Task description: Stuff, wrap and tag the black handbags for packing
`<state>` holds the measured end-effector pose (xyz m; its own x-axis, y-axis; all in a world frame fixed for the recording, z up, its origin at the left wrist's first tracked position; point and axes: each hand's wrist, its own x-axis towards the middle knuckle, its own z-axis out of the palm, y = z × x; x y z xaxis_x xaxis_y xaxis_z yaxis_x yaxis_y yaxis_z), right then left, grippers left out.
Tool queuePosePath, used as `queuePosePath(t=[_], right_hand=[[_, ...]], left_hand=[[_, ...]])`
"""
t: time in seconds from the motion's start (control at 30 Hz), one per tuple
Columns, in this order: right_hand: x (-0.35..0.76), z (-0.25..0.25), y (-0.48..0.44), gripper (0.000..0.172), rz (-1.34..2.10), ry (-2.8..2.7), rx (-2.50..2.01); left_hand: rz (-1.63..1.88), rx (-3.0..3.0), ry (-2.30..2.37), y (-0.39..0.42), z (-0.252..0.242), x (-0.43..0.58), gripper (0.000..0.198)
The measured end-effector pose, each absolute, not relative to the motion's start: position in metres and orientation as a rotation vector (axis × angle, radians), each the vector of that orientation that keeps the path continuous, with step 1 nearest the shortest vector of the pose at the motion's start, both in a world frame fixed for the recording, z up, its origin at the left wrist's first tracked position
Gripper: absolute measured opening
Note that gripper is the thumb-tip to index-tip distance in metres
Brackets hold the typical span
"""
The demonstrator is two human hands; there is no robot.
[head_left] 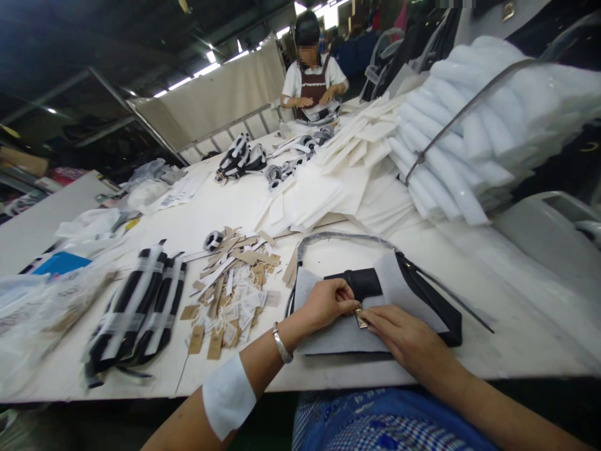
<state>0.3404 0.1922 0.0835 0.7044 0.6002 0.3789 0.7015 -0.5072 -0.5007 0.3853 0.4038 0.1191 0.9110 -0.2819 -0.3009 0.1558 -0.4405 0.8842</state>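
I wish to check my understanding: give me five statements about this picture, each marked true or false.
1. Left hand and right hand meet at the metal fitting on the bag. True.
2. The bracelet is on the right wrist. False: it is on the left wrist.
3. The tags lie left of the bag. True.
4. The flat blue item lies right of the bag. False: it is at far left.
5. A strap runs across the white bundle. True.
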Motion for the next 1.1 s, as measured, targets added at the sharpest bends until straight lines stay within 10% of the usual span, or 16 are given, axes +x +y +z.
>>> queuePosePath(t=[1.1], right_hand=[[0.341, 0.088, 0.193, 0.027, -0.282, -0.978, -2.277]], left_hand=[[-0.421, 2.190, -0.393, 0.410, 0.132, 0.380, 0.009]])
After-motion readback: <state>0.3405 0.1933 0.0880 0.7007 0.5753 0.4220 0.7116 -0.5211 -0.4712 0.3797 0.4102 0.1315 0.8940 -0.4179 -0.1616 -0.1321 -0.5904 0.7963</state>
